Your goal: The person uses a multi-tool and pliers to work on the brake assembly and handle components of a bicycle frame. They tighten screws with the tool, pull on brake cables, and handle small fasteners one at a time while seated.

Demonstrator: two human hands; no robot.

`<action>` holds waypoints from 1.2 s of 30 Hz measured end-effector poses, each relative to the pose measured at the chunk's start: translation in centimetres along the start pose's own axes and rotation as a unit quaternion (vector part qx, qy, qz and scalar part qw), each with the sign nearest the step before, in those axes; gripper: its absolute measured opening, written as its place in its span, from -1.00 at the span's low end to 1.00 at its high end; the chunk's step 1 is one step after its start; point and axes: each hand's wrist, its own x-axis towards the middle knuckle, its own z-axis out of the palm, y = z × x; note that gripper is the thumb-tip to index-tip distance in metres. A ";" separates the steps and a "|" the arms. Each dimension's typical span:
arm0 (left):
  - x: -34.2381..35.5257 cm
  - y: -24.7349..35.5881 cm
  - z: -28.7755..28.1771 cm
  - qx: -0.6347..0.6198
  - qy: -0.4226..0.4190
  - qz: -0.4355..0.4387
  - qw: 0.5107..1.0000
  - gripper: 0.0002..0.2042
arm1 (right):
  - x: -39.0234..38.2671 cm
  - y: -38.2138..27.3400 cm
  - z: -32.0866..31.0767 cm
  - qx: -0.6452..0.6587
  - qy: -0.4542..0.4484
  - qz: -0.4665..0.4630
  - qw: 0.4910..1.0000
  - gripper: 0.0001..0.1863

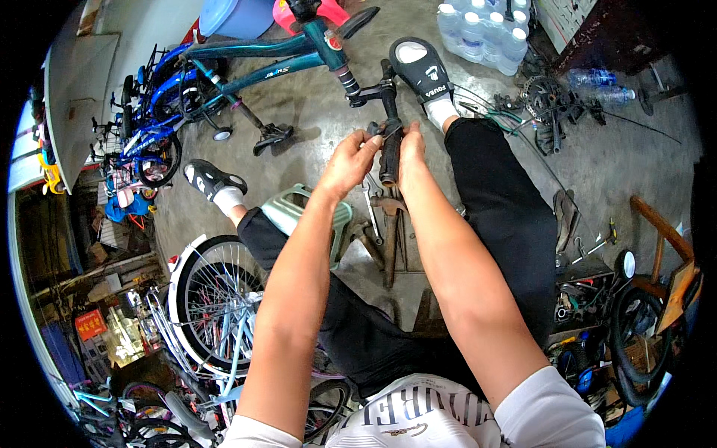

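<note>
A teal bicycle frame [239, 49] lies across the far left, its stem and black handlebar [388, 97] pointing toward me. The bar ends in a dark, round, open-ended grip [389, 164]. My left hand [347, 163] is closed, thumb and fingers pinched against a small dark part at the inner end of this grip; the part is mostly hidden by the fingertips. On the other side, my right hand [411, 153] is closed along the bar and steadies the grip, with most of its fingers out of sight behind it.
Below my hands lie a hammer [390, 213] and a wrench [372, 213]. A pale green stool [280, 210] stands left, near a bicycle wheel [183, 299]. Bottled water [474, 37] is packed far right. Cables and a toothed disc [544, 97] lie right; blue bicycles [153, 142] stand far left.
</note>
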 end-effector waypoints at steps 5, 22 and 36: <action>-0.2 -4.4 2.6 0.044 0.161 0.102 0.981 -0.61 | -0.1 0.2 0.5 0.039 0.010 -0.013 0.999 -0.26; -12.9 7.1 2.5 0.409 0.207 0.074 0.886 -0.85 | -2.2 -0.8 2.0 -0.036 -0.017 -0.015 0.999 -0.42; -11.3 5.2 3.2 0.455 0.213 0.081 0.861 -0.85 | -0.6 -0.4 1.4 -0.065 -0.010 -0.054 0.996 -0.44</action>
